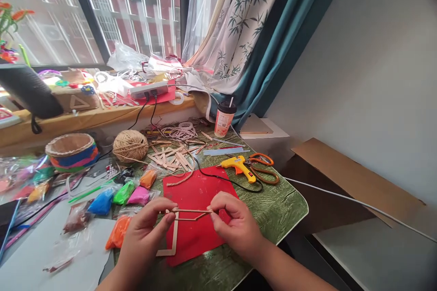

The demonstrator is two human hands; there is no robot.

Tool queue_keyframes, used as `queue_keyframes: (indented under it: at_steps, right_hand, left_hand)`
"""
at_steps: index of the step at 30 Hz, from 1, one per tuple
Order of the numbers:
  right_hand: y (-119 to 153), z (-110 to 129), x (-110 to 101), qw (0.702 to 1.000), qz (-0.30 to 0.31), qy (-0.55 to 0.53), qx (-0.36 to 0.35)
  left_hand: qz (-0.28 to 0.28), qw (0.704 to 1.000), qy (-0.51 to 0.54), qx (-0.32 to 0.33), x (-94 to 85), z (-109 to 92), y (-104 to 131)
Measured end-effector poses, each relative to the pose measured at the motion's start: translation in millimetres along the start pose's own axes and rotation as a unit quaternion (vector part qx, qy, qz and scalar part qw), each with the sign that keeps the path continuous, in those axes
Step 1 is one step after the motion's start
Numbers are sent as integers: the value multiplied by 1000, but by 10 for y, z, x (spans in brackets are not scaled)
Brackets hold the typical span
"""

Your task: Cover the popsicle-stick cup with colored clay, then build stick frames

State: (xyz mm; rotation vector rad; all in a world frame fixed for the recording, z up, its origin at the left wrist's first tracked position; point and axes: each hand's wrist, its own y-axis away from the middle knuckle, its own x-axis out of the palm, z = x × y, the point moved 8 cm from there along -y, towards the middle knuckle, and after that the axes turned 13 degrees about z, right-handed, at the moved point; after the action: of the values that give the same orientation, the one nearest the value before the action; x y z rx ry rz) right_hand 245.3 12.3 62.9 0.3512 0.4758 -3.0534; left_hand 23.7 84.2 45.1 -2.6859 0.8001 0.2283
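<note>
Between the fingertips of both hands I hold a craft stick frame, seen nearly edge-on, with thin sticks joined at angles. My left hand pinches its left end and my right hand pinches the right end. Beneath them lies a red sheet on the green tabletop. An L-shaped piece of joined craft sticks rests across the sheet's left edge, partly hidden behind my left hand. Loose craft sticks are piled beyond the sheet. A yellow glue gun lies at its far right corner.
Orange-handled scissors lie right of the glue gun. A twine ball, a colourful round basket and clay packets, including a blue one, crowd the left. A lidded cup stands at the back. A black cord crosses the red sheet.
</note>
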Motion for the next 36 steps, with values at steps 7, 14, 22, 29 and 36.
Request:
queue_keyframes:
  at_steps: [7, 14, 22, 29, 36]
  right_hand:
    - [-10, 120, 29, 998, 29, 51, -33]
    - [28, 102, 36, 998, 36, 50, -24]
    - [35, -74, 94, 996, 65, -29, 49]
    - [41, -138, 113, 996, 58, -38, 62]
    - [54, -138, 150, 996, 43, -52, 63]
  left_hand:
    - [16, 998, -19, 62, -1, -212, -31]
    - [31, 997, 3, 67, 24, -266, -71]
    - [32, 998, 47, 6, 33, -146, -88]
    - [27, 997, 73, -23, 44, -62, -72]
    - [21, 995, 96, -27, 28, -10, -66]
